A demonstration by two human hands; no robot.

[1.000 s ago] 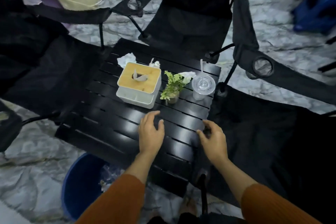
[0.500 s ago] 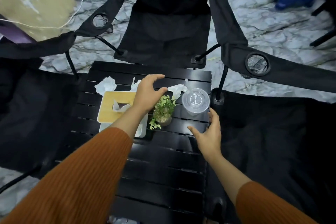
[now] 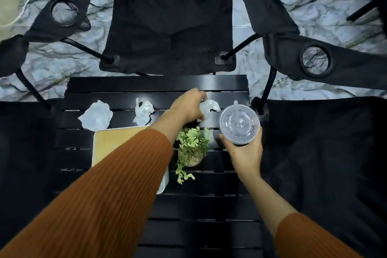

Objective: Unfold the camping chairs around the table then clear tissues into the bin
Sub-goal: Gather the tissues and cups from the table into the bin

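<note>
On the black slatted table (image 3: 159, 85) lie three crumpled white tissues. My left hand (image 3: 189, 106) reaches across and closes its fingers on the right tissue (image 3: 210, 107). The middle tissue (image 3: 144, 112) and the left tissue (image 3: 96, 117) lie loose behind the tissue box. My right hand (image 3: 246, 152) grips a clear plastic cup with a lid (image 3: 239, 124) at the table's right edge. Unfolded black camping chairs stand around the table: one at the far side (image 3: 169, 27), one on the right (image 3: 324, 142), one on the left (image 3: 25, 142). The bin is out of view.
A white tissue box with a wooden lid (image 3: 113, 144) sits partly under my left sleeve. A small green plant in a glass pot (image 3: 191, 148) stands between my arms. Marble-patterned floor (image 3: 314, 6) surrounds the chairs. A mesh cup holder (image 3: 315, 61) is in the right chair's armrest.
My left hand moved past the plant and closed on the right tissue. My right hand moved up and took hold of the cup. The view tilted further over the table.
</note>
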